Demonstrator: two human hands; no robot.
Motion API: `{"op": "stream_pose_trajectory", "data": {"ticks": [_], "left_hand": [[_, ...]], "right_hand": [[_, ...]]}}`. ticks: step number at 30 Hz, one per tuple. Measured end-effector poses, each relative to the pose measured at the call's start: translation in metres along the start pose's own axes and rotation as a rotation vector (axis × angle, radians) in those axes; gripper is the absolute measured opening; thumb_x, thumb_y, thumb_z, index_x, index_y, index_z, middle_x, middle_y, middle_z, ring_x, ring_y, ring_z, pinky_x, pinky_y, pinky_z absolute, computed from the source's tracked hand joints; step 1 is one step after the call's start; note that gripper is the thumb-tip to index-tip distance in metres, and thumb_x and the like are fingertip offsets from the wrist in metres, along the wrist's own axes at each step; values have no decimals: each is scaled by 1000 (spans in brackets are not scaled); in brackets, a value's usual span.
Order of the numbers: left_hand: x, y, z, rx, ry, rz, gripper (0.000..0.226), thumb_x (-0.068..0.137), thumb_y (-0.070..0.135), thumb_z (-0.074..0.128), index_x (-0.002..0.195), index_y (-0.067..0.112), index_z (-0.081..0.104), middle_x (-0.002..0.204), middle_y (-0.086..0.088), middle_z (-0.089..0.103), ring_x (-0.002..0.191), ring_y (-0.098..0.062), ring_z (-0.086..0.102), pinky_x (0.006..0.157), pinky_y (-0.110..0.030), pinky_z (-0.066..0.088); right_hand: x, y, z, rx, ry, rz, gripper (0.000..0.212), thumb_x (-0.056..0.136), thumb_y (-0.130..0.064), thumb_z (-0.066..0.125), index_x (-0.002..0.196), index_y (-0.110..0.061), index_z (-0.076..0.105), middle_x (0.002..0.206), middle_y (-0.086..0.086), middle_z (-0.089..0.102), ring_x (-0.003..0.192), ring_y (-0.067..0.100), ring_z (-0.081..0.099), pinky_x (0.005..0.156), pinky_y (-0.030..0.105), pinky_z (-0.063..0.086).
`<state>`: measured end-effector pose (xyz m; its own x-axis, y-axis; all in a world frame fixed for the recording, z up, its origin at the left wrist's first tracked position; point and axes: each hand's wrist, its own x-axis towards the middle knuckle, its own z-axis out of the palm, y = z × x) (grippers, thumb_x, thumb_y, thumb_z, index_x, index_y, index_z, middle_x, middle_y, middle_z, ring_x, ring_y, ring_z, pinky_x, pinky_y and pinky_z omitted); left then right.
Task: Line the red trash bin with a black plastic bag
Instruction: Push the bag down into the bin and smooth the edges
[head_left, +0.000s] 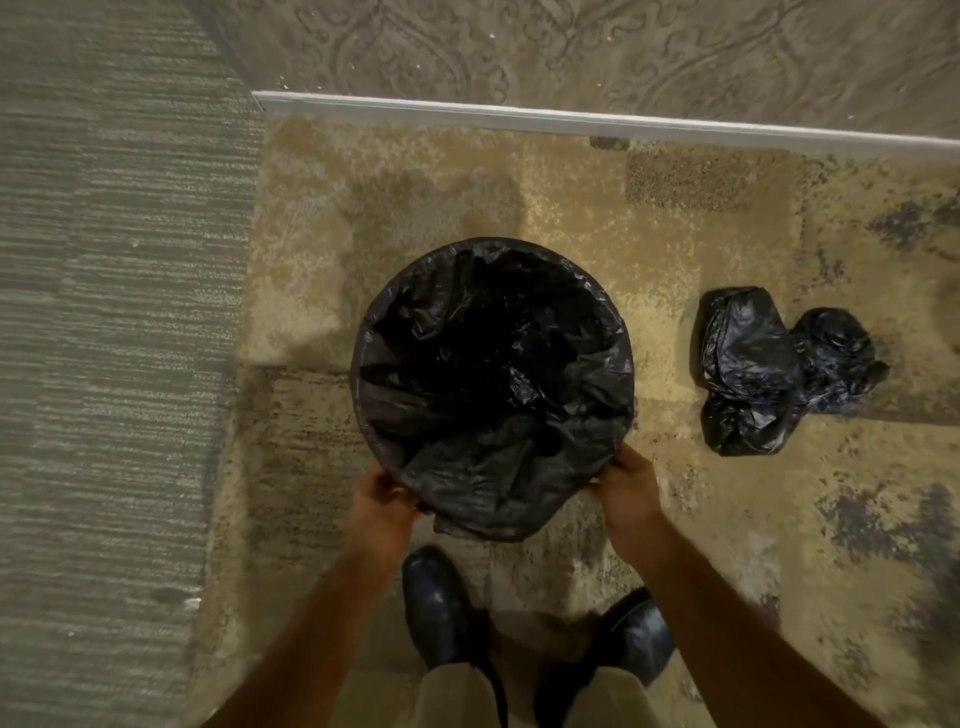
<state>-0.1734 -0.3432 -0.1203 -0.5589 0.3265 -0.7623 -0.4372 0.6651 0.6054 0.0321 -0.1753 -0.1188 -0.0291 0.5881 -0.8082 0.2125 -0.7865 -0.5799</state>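
A round trash bin stands on the carpet in the middle of the head view, seen from straight above. A black plastic bag (493, 374) fills its inside and wraps over its rim (358, 384), so none of the bin's red shows. A loose flap of the bag hangs over the near edge. My left hand (384, 499) grips the bag's edge at the near-left of the rim. At the near-right of the rim, my right hand (623, 483) pinches the bag's edge.
Two crumpled black bags (753, 369) lie on the carpet to the right of the bin. A white baseboard (571, 119) and patterned wall run along the far side. My black shoes (441, 608) stand just behind the bin. A grey striped surface borders the left.
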Motion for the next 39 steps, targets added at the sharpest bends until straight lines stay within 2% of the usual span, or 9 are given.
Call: {"op": "stream_pose_trajectory", "data": {"ticks": [5,10,14,17,19,22,26,31,39], "left_hand": [[19,-11,9,91,130,-11,25,99,-10,47,115,-2,64,112,-20,70,102,-38,66,92,-54,55],[27,-10,7,-4,226,-56,32,95,-16,46,124,-6,54,110,-22,62,101,-35,57,74,-25,53],[-2,29,-18,154,531,276,62,92,0,56,149,18,38,136,-6,51,118,-25,54,92,-39,51],[-13,83,-20,488,337,844,51,86,11,53,134,27,53,125,10,54,115,-15,55,91,-32,47],[-6,111,4,762,44,995,47,88,18,51,134,27,56,127,7,60,120,-17,56,98,-35,47],[22,119,49,1302,-247,785,61,99,36,46,157,23,32,162,-4,36,151,-30,27,121,-48,23],[71,87,71,1894,-364,459,78,99,65,23,163,25,2,171,-10,-4,155,-36,-13,120,-60,-7],[109,65,77,2059,-272,313,92,92,77,21,162,23,-5,170,-13,-8,153,-43,-15,113,-67,-16],[125,55,86,2083,-297,195,91,94,69,26,160,21,-12,170,-14,-9,154,-38,-12,119,-61,-12]], "right_hand": [[21,8,18,53,81,16,23,97,6,51,89,-11,66,91,8,67,81,24,63,76,38,56],[43,2,12,-218,172,8,19,94,0,54,108,-8,64,110,20,69,101,38,66,89,51,56],[14,-54,-4,-358,487,-551,30,90,4,48,110,-13,63,105,3,64,99,26,64,75,15,47],[-9,-103,13,-682,195,-1051,29,91,-10,49,114,-20,64,105,-6,60,100,12,53,83,17,42],[-11,-117,41,-967,-155,-1100,31,94,-17,52,122,-17,64,115,1,65,111,19,53,94,28,44],[4,-103,82,-1667,-481,-894,51,99,-30,46,148,-16,42,154,9,42,145,32,29,120,43,23],[42,-83,102,-2376,-558,-756,66,102,-46,37,160,-19,18,169,12,7,153,44,-2,122,58,-1],[83,-82,106,-2601,-409,-608,77,100,-61,25,162,-19,8,170,11,0,154,41,-4,120,57,-5],[103,-64,100,-2734,-443,-519,68,103,-51,28,160,-14,15,167,10,19,153,29,15,121,41,9]]}}
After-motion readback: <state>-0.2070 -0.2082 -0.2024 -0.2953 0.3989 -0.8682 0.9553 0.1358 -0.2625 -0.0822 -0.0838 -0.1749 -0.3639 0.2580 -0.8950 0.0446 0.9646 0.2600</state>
